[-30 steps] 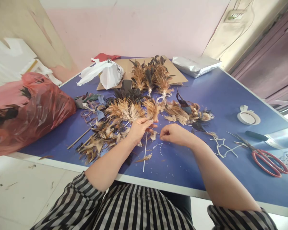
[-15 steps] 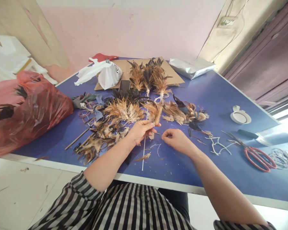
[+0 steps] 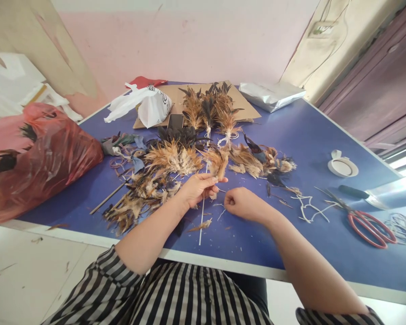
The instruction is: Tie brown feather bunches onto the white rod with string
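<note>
Brown feather bunch (image 3: 219, 158) at middle of blue table (image 3: 257, 246), tips pointing far, base pinched between thumb and fingers of left hand (image 3: 198, 188). Right hand (image 3: 242, 203) just right of it, fingers curled closed; thin strand (image 3: 221, 191) shows between the hands, can't tell if right grips it. Messy feather pile (image 3: 138, 192) to the left, loose feathers (image 3: 246, 161) to the right. Far: tied feather bundles (image 3: 225, 116), partly over cardboard (image 3: 245, 103). Right side: red-handled scissors (image 3: 362, 216), tape roll (image 3: 355, 168) farther back. Left: red plastic bag (image 3: 57, 158).
</note>
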The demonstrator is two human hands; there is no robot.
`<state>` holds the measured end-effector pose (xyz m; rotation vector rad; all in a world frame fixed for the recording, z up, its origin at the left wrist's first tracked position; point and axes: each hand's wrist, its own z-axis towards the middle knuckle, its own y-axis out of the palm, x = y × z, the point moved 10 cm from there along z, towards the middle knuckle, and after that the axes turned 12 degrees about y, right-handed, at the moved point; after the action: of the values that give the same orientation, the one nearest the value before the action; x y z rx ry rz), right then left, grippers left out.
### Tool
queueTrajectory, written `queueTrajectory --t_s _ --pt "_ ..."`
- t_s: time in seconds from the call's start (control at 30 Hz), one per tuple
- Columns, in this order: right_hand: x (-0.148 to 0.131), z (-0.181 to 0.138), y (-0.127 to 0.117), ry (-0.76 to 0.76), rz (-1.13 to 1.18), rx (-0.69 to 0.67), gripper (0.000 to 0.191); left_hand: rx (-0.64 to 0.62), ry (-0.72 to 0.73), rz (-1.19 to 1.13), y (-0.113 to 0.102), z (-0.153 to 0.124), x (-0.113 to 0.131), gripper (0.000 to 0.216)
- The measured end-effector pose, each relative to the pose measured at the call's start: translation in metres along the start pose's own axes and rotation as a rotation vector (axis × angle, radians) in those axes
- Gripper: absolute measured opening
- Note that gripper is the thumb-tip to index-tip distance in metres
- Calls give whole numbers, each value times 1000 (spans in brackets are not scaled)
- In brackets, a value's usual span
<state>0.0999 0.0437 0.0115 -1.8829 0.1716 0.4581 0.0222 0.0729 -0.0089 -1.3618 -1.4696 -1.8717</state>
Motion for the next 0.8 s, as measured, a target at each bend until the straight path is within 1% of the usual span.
queueTrajectory --t_s 0.07,0.17,0.27,0.4,0.5,0.57,0.7,0.8 --pt "-2 -1 -15 -54 121 -1 15 -14 -17 -6 1 -1 -1 15" --pt "8 2 -31 -14 307 -16 15 -37 -82 7 2 -3 -7 17" --pt "16 6 -31 43 466 -25 16 -19 -125 49 -1 -4 -12 15" --pt "22 7 -29 63 632 -2 15 20 -115 91 -5 -2 -13 12" --pt "34 7 -32 98 732 30 19 75 -104 95 -10 -1 -12 11" --pt "45 7 -37 115 842 52 22 120 -91 86 -15 0 -10 9" --pt "60 8 -46 62 1171 45 24 192 -68 50 -24 3 -5 8" --pt "68 8 -52 43 1284 51 25 221 -44 29 -28 4 0 9"
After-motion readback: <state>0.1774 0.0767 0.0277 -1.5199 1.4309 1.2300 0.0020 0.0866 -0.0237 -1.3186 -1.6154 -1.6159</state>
